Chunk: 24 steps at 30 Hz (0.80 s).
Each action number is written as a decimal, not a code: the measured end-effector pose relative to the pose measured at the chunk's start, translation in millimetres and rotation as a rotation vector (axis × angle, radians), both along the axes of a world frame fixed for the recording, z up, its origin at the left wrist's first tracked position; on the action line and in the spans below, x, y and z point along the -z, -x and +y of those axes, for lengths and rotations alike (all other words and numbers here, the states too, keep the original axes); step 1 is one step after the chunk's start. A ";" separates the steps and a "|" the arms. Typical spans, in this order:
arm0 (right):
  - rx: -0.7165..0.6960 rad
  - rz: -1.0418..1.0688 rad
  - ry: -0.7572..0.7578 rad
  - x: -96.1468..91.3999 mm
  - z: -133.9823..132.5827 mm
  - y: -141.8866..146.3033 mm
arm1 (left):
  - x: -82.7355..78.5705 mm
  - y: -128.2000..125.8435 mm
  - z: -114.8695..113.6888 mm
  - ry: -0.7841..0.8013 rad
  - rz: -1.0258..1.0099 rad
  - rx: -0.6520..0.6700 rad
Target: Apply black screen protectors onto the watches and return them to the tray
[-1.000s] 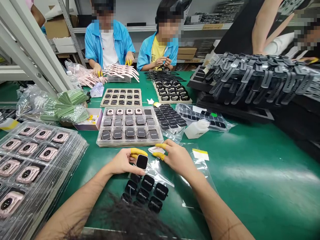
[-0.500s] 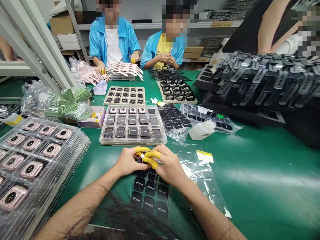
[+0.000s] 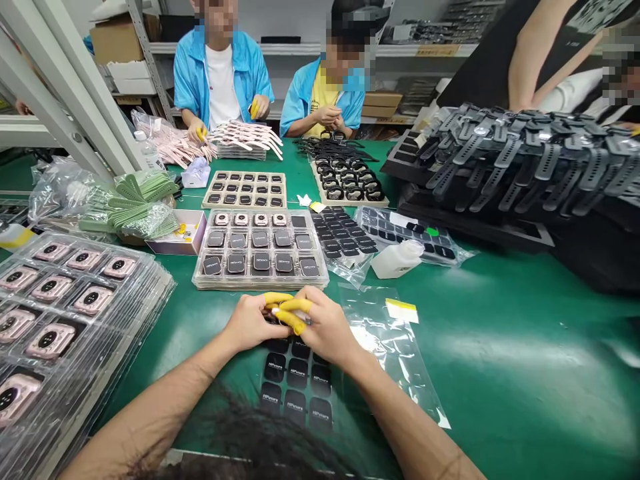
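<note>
My left hand (image 3: 250,322) and my right hand (image 3: 320,327) meet over the green table, both wearing yellow finger cots. Their fingers close together around a small smartwatch body, which is almost fully hidden between them. Just below the hands lies a sheet of black screen films (image 3: 297,381) with white lettering. A clear tray of watch bodies (image 3: 260,249) stands right beyond the hands. An empty clear plastic bag (image 3: 395,340) lies under and to the right of my right hand.
Stacked clear trays of pink watch bodies (image 3: 60,313) fill the left. Green straps in bags (image 3: 135,207), a white bottle (image 3: 397,259), bagged black films (image 3: 345,240) and a rack of black straps (image 3: 520,160) lie beyond. Two people in blue jackets work at the far side.
A second ago my right hand was apart, touching a small white film, and the watch body showed in my left hand. The right hand has since come onto the watch, covering it.
</note>
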State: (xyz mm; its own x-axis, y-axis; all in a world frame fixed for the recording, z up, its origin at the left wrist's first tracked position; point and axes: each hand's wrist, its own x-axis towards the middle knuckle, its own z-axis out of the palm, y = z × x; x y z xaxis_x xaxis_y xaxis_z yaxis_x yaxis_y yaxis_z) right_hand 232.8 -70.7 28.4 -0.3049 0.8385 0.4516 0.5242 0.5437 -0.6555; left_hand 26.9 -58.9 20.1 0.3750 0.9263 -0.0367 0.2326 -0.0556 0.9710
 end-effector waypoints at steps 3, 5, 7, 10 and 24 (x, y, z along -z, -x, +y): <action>0.059 0.002 -0.012 0.5 0.1 0.1 | 0.3 0.6 -0.8 0.010 -0.009 -0.032; -0.016 0.013 -0.004 2.2 -1.0 1.2 | 0.6 0.7 -1.2 -0.001 -0.007 -0.026; -0.044 0.030 0.016 4.9 -1.5 3.1 | 0.7 0.4 -1.2 -0.015 -0.002 -0.002; 0.186 0.006 -0.020 8.1 1.1 0.1 | -1.0 0.5 -0.9 -0.023 -0.014 -0.036; 0.032 0.036 0.150 9.2 -1.8 -14.1 | 0.9 14.5 -2.0 -0.487 0.306 0.315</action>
